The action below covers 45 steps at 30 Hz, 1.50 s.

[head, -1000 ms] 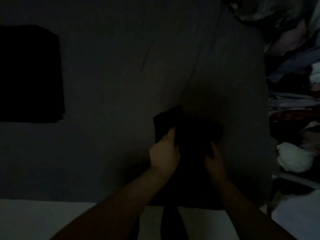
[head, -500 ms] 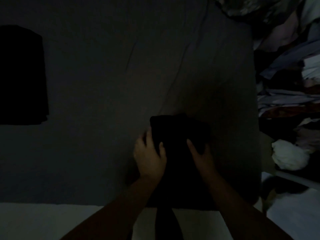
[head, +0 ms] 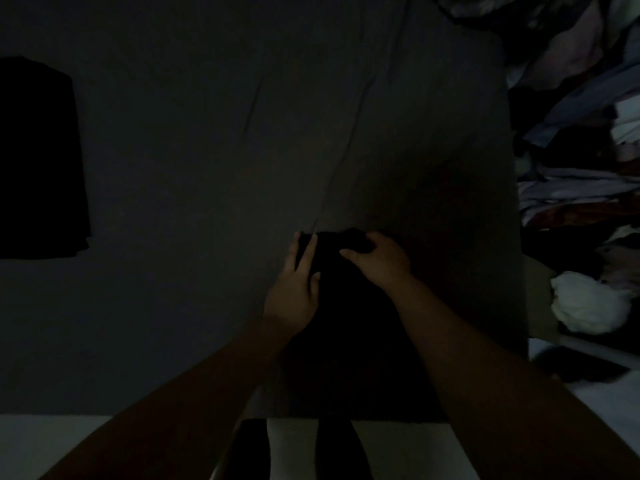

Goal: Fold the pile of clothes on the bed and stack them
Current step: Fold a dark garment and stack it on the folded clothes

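Okay, very dim frame: your dark garment lies on the grey bedsheet near the bed's front edge, long axis running from you toward the far side, with its far end bunched just under your hands. Your left hand lies flat on the left side of it, fingers straight and spread, pressing. Your right hand is curled over the far end, fingers wrapped round a fold of the cloth; that hand is nearer the bunched part, so the next fold likely starts from it. The already folded black stack sits well apart at far left, so the left arm is nearer for placing. The unfolded clothes pile heaps along the right edge, a white crumpled item below it. Pale floor shows at the bottom, room otherwise too dark to tell
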Tool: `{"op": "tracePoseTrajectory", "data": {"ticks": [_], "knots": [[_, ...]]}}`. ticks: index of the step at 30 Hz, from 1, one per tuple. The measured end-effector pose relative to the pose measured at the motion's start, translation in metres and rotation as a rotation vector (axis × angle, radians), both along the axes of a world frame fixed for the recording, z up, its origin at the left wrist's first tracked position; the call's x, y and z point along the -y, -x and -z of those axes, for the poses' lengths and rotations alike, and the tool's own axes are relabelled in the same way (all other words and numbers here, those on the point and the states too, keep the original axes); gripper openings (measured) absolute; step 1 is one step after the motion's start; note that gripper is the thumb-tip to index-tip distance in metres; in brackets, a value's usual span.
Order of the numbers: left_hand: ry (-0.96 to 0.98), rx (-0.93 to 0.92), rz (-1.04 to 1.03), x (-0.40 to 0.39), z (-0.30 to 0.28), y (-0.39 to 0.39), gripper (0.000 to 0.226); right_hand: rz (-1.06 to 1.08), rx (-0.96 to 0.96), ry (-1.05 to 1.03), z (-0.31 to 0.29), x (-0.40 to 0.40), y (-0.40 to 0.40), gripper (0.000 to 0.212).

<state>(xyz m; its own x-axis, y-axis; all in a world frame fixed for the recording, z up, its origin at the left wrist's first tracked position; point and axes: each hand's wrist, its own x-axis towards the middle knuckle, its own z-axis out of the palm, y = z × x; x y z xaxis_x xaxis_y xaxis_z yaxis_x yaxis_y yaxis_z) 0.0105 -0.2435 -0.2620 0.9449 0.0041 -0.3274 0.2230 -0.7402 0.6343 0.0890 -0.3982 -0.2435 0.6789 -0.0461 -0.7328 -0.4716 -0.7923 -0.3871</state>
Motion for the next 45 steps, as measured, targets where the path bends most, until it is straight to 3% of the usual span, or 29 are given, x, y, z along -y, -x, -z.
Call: {"op": "tracePoseTrajectory", "data": {"ticks": [2,4,7,9,13,15,17,19,21,23,28,33,40,45], "knots": [[0.019,0.025,0.025,-0.001,-0.004,0.002,0.063,-0.014,0.292,0.032,-0.010,0.002,0.015,0.040],[0.063,0.059,0.024,0.003,-0.006,0.005,0.063,0.141,0.401,-0.122,-0.027,0.003,0.037,0.036],[0.065,-0.013,0.022,0.018,-0.004,0.008,0.062,0.411,0.270,-0.137,-0.025,0.016,0.053,0.051],[0.071,-0.139,-0.016,0.030,-0.002,0.009,0.065,0.453,0.247,-0.090,-0.013,0.028,0.052,0.056],[0.139,-0.211,-0.272,0.042,0.001,0.004,0.071,0.351,0.219,-0.060,0.008,0.037,0.052,0.076],[0.255,-0.252,-0.496,0.040,0.004,-0.001,0.073,0.467,0.113,0.000,0.012,0.037,0.054,0.085],[0.357,-0.460,-0.714,0.035,0.003,-0.007,0.066,0.590,0.012,-0.087,0.013,0.035,0.056,0.092],[0.420,-0.676,-0.772,0.027,0.009,-0.009,0.065,0.679,-0.098,-0.260,0.011,0.032,0.058,0.098],[0.550,-0.812,-0.735,0.017,0.003,-0.009,0.076,0.631,-0.204,-0.329,0.004,0.028,0.062,0.100],[0.718,-0.856,-0.702,0.007,-0.003,-0.005,0.079,0.473,-0.231,-0.300,-0.002,0.025,0.065,0.087],[0.843,-0.846,-0.673,-0.022,-0.061,0.017,0.045,0.300,-0.049,-0.359,-0.052,0.003,0.070,0.061],[0.905,-0.694,-0.789,-0.066,-0.153,0.038,0.019,0.248,-0.051,-0.503,-0.134,-0.033,0.079,0.061],[0.958,-0.245,-0.855,-0.156,-0.262,0.059,0.027,0.059,0.097,-0.698,-0.243,-0.133,0.080,0.063],[0.935,0.017,-0.907,-0.242,-0.305,0.104,0.030,-0.089,0.236,-0.792,-0.291,-0.225,0.105,0.072]]}}
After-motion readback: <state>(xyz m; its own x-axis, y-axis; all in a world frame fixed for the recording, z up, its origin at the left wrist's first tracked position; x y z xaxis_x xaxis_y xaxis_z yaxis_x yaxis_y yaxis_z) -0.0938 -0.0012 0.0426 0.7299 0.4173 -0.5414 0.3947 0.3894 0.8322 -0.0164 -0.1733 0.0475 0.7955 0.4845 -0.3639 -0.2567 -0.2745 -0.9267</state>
